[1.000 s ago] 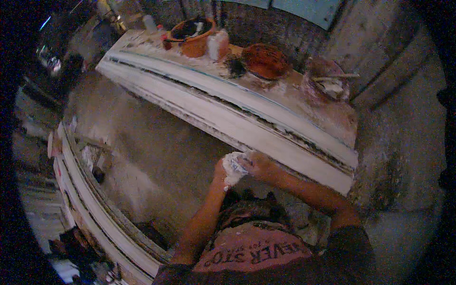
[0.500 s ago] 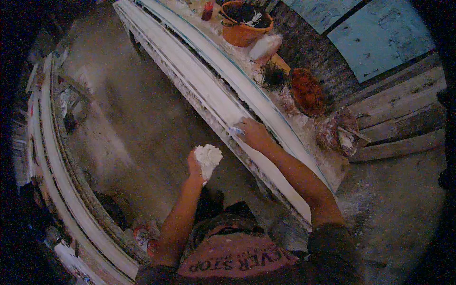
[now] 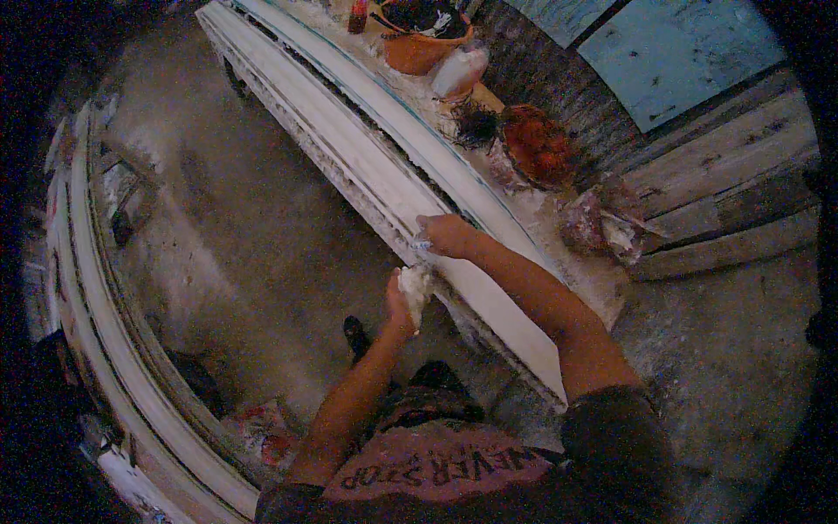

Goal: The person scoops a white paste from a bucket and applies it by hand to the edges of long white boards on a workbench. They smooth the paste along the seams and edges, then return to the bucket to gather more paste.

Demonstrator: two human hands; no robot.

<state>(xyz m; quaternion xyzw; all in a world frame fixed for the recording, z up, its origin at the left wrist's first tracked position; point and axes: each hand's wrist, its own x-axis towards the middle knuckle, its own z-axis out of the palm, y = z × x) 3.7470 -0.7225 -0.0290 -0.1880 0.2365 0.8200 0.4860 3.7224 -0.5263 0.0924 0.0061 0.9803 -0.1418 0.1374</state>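
A lump of white, plaster-like paste (image 3: 416,292) fills my left hand (image 3: 398,301), whose fingers curl round its side close to the bench's near edge. My right hand (image 3: 447,235) is closed at the edge of a long white moulded strip (image 3: 358,168). Something small and pale bluish shows at its fingertips, too blurred to name. The two hands are close together, with the right one a little farther away. Dark grooves run along the strip, and its near side is rough and crusted.
Beyond the strip stand an orange tub (image 3: 417,54), a white bag (image 3: 460,72), a dark fibre clump (image 3: 474,124), a reddish-brown round container (image 3: 536,145) and a paste-smeared bag (image 3: 602,225). Another long moulded strip (image 3: 96,323) curves along the left. Dusty floor (image 3: 236,192) lies between.
My left hand has moved right and up with the paste, to the strip's edge. My right hand has shifted slightly left, towards it. The view has turned a little.
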